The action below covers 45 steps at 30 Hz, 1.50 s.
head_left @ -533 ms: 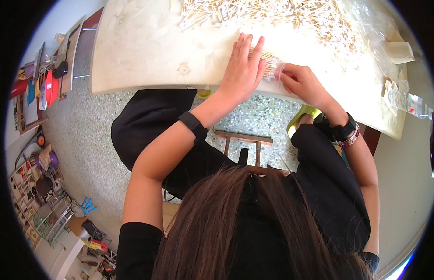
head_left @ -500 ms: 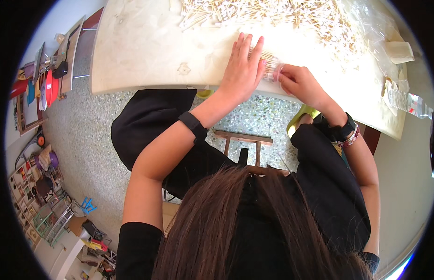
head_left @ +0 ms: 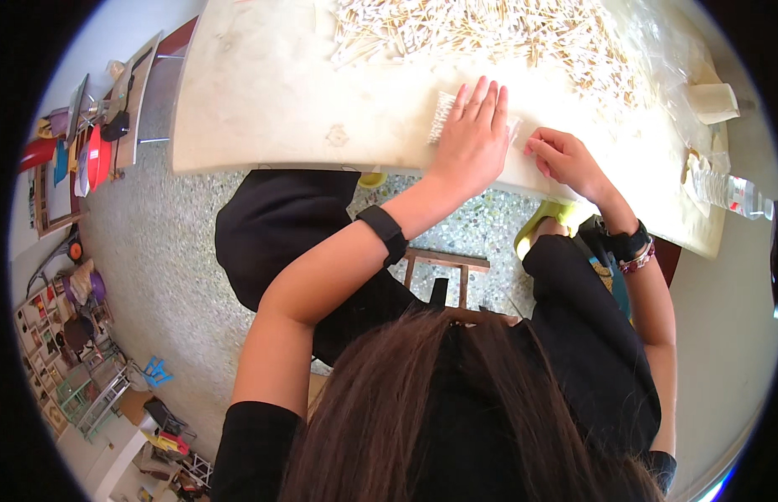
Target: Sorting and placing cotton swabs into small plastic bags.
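Note:
A clear packet of white-tipped swabs lies on the cream table near its front edge. My left hand lies flat on top of it, fingers together, pressing it down; only the packet's left end shows past the hand. My right hand pinches the packet's right end between thumb and fingers. A big loose heap of swabs covers the table just beyond both hands.
A clear plastic bottle lies at the table's right edge, with crumpled clear plastic and a pale folded piece behind it. A wooden stool stands under me on the speckled floor. Cluttered shelves line the left.
My left hand has slid over the packet, so the white tips now stick out at its left side. The right hand stays pinched at the packet's right end.

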Each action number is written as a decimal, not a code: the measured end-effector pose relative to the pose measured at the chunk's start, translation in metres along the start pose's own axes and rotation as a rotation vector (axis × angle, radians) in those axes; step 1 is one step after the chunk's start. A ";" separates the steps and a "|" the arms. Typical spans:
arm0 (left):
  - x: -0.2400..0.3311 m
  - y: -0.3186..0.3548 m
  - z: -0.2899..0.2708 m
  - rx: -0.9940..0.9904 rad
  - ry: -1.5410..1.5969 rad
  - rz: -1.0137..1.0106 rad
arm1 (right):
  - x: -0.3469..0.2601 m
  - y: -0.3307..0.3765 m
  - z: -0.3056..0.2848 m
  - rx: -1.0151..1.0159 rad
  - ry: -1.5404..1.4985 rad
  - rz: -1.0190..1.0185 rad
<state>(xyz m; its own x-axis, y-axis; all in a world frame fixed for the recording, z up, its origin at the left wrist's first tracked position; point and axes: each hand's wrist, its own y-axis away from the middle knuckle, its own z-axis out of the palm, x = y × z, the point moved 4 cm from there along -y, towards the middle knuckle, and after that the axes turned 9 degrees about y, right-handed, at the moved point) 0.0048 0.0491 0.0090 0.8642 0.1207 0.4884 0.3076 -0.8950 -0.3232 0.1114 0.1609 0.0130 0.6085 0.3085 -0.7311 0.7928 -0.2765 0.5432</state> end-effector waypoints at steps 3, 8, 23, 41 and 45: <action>0.002 0.000 0.002 -0.014 -0.042 0.027 | 0.006 0.003 -0.002 0.046 -0.087 0.019; 0.001 0.006 -0.003 -0.063 -0.048 0.072 | 0.010 0.001 0.001 0.052 -0.142 0.014; -0.023 -0.016 -0.041 -0.514 0.346 0.053 | 0.000 0.045 -0.011 0.132 0.132 -0.056; -0.026 -0.021 -0.052 -0.079 0.958 -0.081 | -0.062 0.304 0.010 0.864 0.327 0.019; -0.023 -0.012 -0.047 -0.013 0.946 -0.125 | -0.094 0.321 0.002 0.975 0.285 0.013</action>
<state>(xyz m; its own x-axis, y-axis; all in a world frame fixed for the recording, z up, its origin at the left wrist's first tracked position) -0.0377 0.0372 0.0393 0.1432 -0.1763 0.9739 0.3663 -0.9047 -0.2176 0.3084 0.0413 0.2551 0.7036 0.4706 -0.5324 0.4901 -0.8639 -0.1159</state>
